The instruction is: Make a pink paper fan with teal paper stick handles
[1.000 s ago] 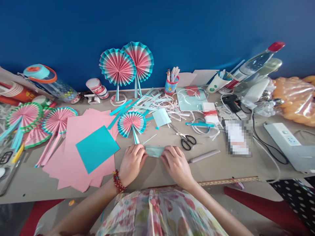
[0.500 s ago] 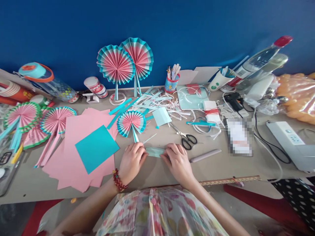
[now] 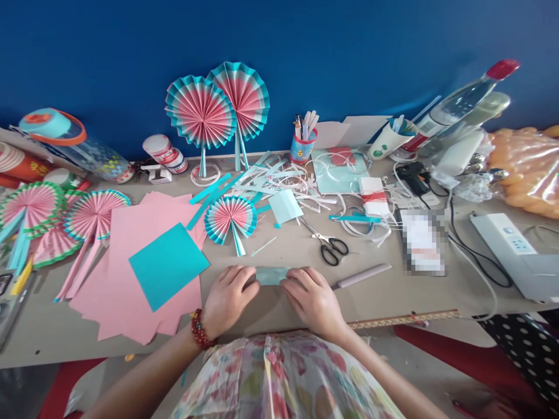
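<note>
Slid nearer, left hand (image 3: 227, 298) and right hand (image 3: 312, 299) pinch teal strip (image 3: 271, 275).

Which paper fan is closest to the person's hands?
The small teal-rimmed fan lying flat just beyond the left hand; others stand at the wall or lie far left.

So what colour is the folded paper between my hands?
Pale teal folded paper, head view.

This is a craft table (image 3: 384, 294) for making paper things; the left hand (image 3: 227, 297) and right hand (image 3: 312, 299) pinch a folded paper (image 3: 271, 274), with pink paper sheets (image 3: 131, 233) to their left and scissors (image 3: 329, 247) just past them. Paper fans (image 3: 201, 113) stand far behind; paper strips (image 3: 271, 180) and a glue gun (image 3: 414, 177) lie there too.
</note>
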Motion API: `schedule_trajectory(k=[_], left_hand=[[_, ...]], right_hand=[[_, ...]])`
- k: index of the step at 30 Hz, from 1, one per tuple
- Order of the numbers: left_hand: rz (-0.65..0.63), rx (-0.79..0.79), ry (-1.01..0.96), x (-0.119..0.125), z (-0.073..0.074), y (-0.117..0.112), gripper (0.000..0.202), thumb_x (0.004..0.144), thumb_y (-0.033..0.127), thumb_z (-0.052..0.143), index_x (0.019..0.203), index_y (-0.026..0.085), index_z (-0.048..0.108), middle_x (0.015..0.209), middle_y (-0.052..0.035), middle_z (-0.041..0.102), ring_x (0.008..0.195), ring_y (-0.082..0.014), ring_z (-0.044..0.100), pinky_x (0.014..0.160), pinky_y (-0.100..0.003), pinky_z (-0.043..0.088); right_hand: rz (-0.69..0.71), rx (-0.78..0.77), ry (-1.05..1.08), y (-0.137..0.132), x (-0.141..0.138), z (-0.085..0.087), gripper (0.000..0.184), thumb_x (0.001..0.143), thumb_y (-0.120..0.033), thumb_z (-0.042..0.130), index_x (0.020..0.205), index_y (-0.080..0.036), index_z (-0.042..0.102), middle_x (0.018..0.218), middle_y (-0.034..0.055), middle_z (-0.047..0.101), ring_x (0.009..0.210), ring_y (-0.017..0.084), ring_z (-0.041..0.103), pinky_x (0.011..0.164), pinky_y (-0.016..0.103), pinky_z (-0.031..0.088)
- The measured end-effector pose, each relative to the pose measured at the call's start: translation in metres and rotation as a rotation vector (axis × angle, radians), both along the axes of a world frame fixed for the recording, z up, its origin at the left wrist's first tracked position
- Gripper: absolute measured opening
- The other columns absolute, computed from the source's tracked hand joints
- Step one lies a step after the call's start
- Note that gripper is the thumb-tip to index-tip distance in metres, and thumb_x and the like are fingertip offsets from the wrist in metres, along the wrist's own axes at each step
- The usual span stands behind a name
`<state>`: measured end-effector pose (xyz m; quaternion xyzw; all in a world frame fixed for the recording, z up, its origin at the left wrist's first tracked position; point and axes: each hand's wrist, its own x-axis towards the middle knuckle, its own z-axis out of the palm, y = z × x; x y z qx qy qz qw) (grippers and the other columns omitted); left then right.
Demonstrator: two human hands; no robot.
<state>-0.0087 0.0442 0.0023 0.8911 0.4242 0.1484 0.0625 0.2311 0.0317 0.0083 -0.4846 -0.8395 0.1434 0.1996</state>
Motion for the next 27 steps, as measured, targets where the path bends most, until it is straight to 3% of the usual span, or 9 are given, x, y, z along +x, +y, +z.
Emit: schedule_trajectory(k=[9, 19, 27], left_hand=[[-0.001, -0.039, -0.027, 0.0032, 0.0007, 0.0001, 0.019, 0.098, 0.017, 0.048, 0.103, 0.022, 0.066, 0.109, -0.0067, 0.063, 0.099, -0.0231, 0.056, 0.087, -0.037, 0.048], [-0.104, -0.077, -0.060, 0.0057, 0.0024, -0.0013, 0.024, 0.100, 0.018, 0.042, 0.099, 0.018, 0.066, 0.096, -0.0059, 0.065, 0.092, -0.0220, 0.055, 0.081, -0.036, 0.045], [-0.044, -0.119, -0.102, 0.0047, 0.0025, -0.0052, 0.020, 0.099, 0.018, 0.045, 0.096, 0.019, 0.065, 0.100, -0.0054, 0.066, 0.096, -0.0225, 0.056, 0.084, -0.037, 0.044]], right_hand=[[0.015, -0.008, -0.023, 0.0025, -0.0038, 0.0001, 0.021, 0.099, -0.019, 0.048, 0.091, -0.021, 0.068, 0.095, 0.0057, 0.067, 0.087, 0.021, 0.056, 0.078, 0.034, 0.041], [0.006, -0.029, 0.104, -0.0009, -0.0020, -0.0058, 0.018, 0.098, -0.020, 0.052, 0.088, -0.021, 0.067, 0.093, 0.0059, 0.067, 0.085, 0.021, 0.056, 0.078, 0.035, 0.042], [-0.031, -0.115, 0.221, 0.0018, -0.0025, -0.0017, 0.013, 0.096, -0.018, 0.056, 0.088, -0.020, 0.066, 0.091, 0.0056, 0.067, 0.087, 0.021, 0.058, 0.080, 0.035, 0.045]])
